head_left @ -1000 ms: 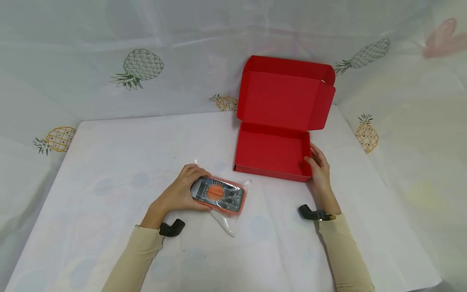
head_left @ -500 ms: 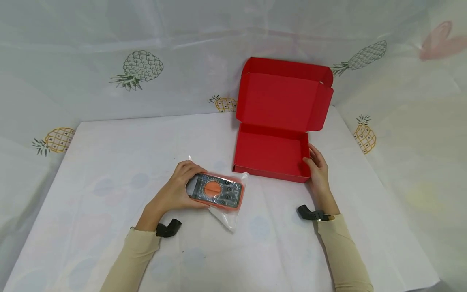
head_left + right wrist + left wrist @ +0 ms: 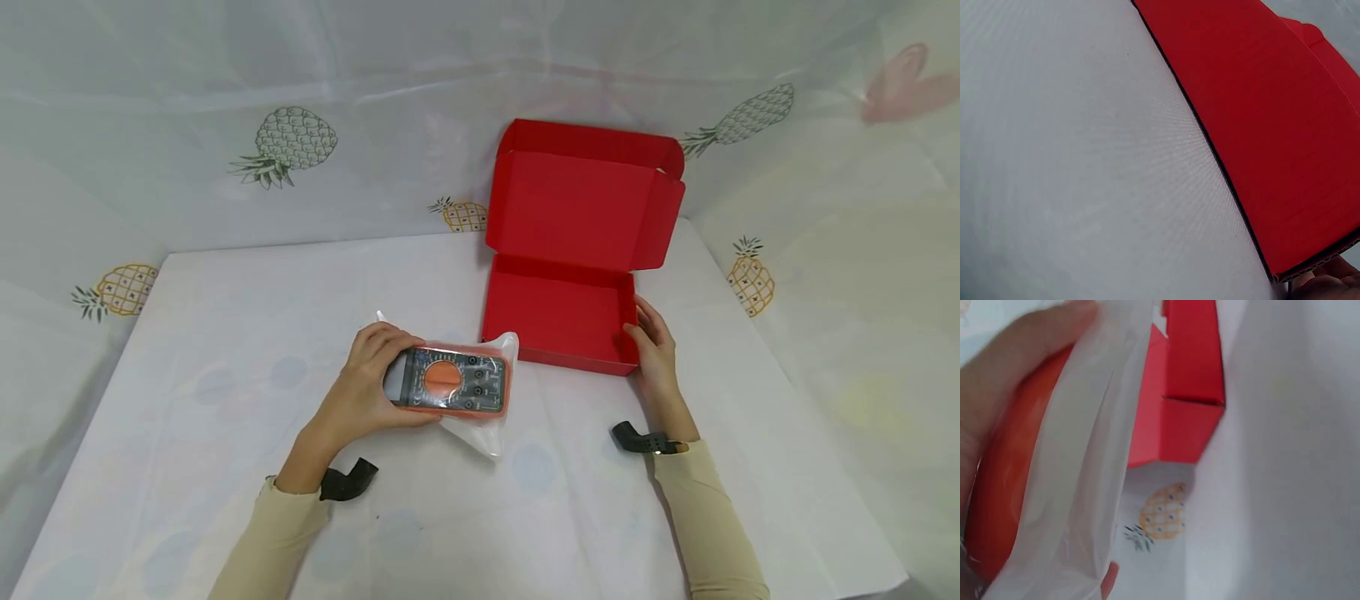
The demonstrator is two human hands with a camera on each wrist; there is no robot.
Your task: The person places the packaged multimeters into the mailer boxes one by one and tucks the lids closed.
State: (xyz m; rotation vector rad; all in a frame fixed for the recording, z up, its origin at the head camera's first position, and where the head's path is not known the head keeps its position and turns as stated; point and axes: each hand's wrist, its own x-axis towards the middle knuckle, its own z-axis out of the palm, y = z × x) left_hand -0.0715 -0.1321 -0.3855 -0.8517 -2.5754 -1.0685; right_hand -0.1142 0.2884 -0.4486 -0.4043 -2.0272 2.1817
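A multimeter with an orange casing and round orange dial lies inside a clear plastic bag. My left hand grips its display end, thumb on the near side and fingers on the far side. In the left wrist view, the orange casing and the bag's folds fill the left part. An open red box with its lid standing up sits to the right of the multimeter. My right hand pinches the box's right wall near the front corner, thumb inside, fingers outside.
A white cloth with faint dots covers the table. Behind it hangs a pale curtain printed with pineapples. The raised lid stands at the back of the box. Black devices sit on both wrists.
My left hand has raised the bagged multimeter slightly and turned it a little, its far end coming nearer the box's front left corner. My right hand stays at the box wall.
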